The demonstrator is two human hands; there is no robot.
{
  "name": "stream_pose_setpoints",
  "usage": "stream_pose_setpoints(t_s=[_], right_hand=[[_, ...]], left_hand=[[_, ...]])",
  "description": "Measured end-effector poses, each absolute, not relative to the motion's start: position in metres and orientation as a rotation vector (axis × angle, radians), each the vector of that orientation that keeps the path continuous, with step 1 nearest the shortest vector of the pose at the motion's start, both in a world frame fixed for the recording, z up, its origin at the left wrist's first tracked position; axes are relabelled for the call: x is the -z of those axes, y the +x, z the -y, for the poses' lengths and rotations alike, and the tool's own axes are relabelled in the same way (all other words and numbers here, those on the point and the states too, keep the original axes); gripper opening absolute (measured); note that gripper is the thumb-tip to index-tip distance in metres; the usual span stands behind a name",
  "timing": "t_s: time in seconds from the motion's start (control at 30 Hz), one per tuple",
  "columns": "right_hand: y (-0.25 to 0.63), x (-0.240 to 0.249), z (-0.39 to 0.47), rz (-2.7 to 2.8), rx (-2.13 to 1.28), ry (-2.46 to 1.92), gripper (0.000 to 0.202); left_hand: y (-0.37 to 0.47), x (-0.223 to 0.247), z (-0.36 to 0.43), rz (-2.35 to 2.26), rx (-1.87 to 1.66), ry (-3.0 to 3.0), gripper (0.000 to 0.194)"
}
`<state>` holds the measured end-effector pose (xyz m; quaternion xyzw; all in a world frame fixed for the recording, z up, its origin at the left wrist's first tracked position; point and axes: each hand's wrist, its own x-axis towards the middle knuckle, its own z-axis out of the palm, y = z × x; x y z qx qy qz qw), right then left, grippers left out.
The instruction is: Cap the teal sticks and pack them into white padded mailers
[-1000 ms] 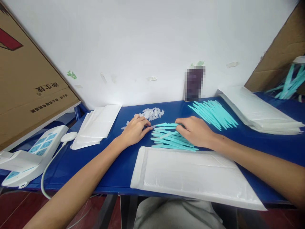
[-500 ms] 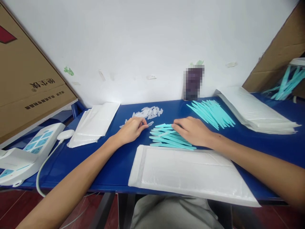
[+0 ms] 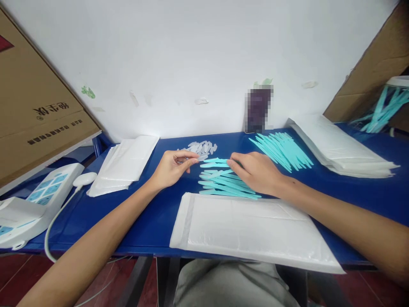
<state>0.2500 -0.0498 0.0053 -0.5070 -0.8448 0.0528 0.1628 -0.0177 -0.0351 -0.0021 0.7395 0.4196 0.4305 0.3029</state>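
Note:
My left hand pinches a small translucent blade cap between thumb and forefinger. Facing it, my right hand grips a turquoise eyebrow razor, whose end points left toward the cap; a small gap seems to lie between them. Below my right hand is a pile of turquoise razors, partly covered by that hand. Behind my left fingers lies a heap of translucent caps. A second heap of turquoise razors rests farther right.
A white padded bag lies at the front of the blue table. More white bags lie left, and a stack of them right. A power strip with a white cable sits at the left edge. Cardboard stands beyond it.
My left hand has moved slightly up and its fingertips now hold the cap out toward the razor. My right hand has lifted the razor a little away from the near pile.

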Motion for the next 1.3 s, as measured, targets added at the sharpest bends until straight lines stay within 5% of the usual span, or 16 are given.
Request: stream_pose_setpoints(t_s=[0.53,1.3], right_hand=[[0.253,-0.008,0.05,2.348,-0.162,-1.438,0.039],[0.243,-0.004,0.062,2.407,-0.079,-1.393,0.038]], left_hand=[[-0.007,0.006,0.042,-1.056,-1.262,2.346,0.016],[0.003,0.009,0.045,-1.032,-1.31,2.363,0.018]])
